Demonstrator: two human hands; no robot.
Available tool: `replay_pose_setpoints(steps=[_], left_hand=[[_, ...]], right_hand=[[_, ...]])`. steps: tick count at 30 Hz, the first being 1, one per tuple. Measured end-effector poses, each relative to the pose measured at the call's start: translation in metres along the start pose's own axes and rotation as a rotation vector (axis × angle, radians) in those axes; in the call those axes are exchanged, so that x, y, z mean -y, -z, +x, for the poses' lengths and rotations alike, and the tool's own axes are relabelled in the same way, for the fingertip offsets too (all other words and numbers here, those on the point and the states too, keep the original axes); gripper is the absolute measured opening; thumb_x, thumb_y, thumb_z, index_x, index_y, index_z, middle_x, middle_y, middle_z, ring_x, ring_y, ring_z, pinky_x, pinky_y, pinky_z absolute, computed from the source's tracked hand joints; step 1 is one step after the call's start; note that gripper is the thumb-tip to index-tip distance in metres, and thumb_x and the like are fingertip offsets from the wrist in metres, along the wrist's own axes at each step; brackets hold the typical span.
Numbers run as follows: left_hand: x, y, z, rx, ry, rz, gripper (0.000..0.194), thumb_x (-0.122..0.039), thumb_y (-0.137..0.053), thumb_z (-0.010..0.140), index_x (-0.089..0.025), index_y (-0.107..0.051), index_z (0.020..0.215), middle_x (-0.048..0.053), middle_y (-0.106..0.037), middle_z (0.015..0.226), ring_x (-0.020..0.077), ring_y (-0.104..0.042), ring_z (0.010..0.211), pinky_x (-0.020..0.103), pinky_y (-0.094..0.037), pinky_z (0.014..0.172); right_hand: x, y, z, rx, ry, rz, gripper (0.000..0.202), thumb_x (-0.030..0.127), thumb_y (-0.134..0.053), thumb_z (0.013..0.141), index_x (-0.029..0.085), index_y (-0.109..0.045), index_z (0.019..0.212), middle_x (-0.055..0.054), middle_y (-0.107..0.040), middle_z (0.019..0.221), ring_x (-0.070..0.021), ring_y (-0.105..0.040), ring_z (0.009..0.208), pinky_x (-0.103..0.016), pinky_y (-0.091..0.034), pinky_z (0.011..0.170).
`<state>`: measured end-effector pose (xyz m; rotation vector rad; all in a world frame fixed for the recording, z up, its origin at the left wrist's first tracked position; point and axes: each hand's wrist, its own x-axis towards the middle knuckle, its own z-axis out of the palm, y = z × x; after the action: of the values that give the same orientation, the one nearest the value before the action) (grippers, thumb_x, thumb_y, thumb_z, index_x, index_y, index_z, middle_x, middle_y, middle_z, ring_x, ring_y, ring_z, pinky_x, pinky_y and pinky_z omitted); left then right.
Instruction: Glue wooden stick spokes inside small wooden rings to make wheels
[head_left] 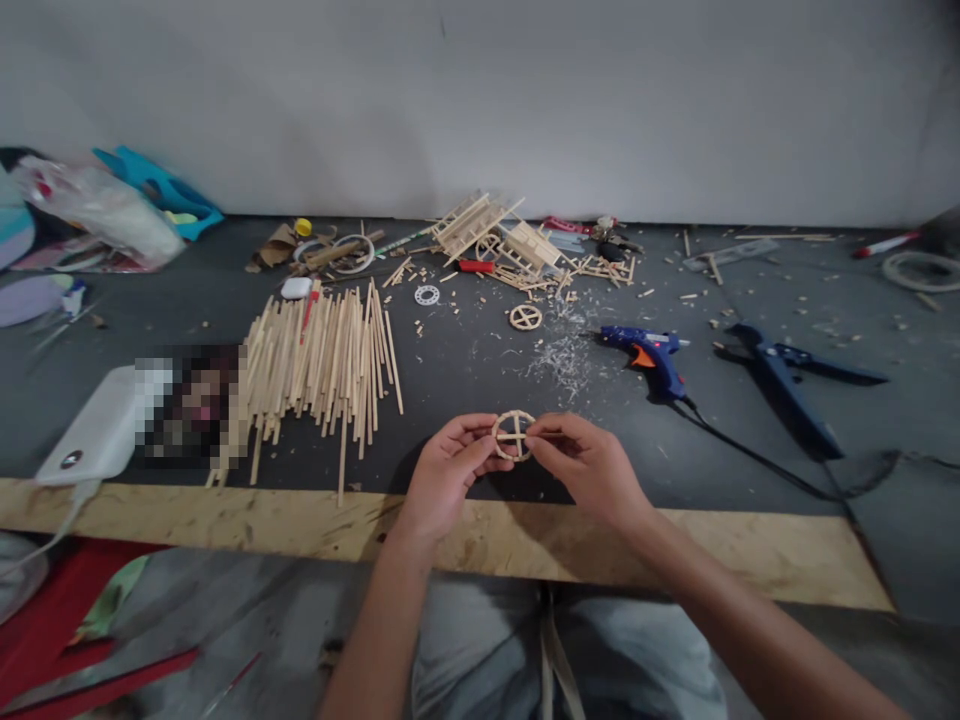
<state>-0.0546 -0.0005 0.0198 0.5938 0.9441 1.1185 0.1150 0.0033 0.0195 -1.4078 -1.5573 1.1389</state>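
Head view: left hand (pixel 448 465) and right hand (pixel 600 468) pinch a spoked wheel (pixel 515 436), partly hiding its rim.

Small pale wooden wheel (pixel 515 436), round rim with crossed spokes, facing the viewer, held between left hand (pixel 448 468) and right hand (pixel 600 475) at the desk's (pixel 450 365) near side
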Motion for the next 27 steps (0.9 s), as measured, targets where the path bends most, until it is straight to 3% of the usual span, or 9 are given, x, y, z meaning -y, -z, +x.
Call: replay_pose_setpoints(steps=[5, 19, 25, 27], left_hand=[[0.000, -0.002, 0.000, 0.004, -0.003, 0.000, 0.020, -0.016, -0.068, 0.071, -0.013, -0.064, 0.090, 0.004, -0.071, 0.076, 0.0121, -0.066, 0.062, 0.023, -0.054, 0.061], [0.003, 0.001, 0.001, 0.006, -0.019, 0.039, 0.021, -0.017, -0.066, 0.073, -0.012, -0.063, 0.093, 0.005, -0.070, 0.077, 0.0122, -0.066, 0.062, 0.025, -0.054, 0.063], [0.010, -0.001, 0.001, -0.039, -0.120, 0.119, 0.028, -0.015, -0.066, 0.073, -0.017, -0.058, 0.100, 0.002, -0.070, 0.082, 0.0137, -0.067, 0.068, 0.026, -0.055, 0.061], [0.011, -0.002, 0.001, -0.044, -0.159, 0.161, 0.022, -0.015, -0.065, 0.074, -0.017, -0.058, 0.095, 0.001, -0.069, 0.079, 0.0129, -0.066, 0.066, 0.025, -0.054, 0.060]], right_hand=[[0.002, 0.001, 0.001, 0.036, -0.032, 0.005, 0.014, 0.029, -0.057, 0.080, 0.021, -0.068, 0.084, -0.001, -0.067, 0.075, -0.0124, -0.058, 0.065, -0.022, -0.044, 0.056], [-0.001, 0.003, 0.002, 0.042, -0.037, -0.002, 0.016, 0.030, -0.057, 0.079, 0.021, -0.068, 0.086, -0.001, -0.068, 0.076, -0.0129, -0.060, 0.065, -0.023, -0.047, 0.058], [0.000, 0.003, 0.001, 0.035, -0.028, -0.025, 0.013, 0.027, -0.057, 0.079, 0.021, -0.068, 0.083, -0.001, -0.067, 0.074, -0.0122, -0.060, 0.064, -0.022, -0.046, 0.058], [0.000, 0.003, 0.001, 0.037, -0.024, -0.040, 0.013, 0.026, -0.057, 0.079, 0.021, -0.068, 0.083, -0.001, -0.067, 0.073, -0.0122, -0.060, 0.064, -0.022, -0.045, 0.058]])
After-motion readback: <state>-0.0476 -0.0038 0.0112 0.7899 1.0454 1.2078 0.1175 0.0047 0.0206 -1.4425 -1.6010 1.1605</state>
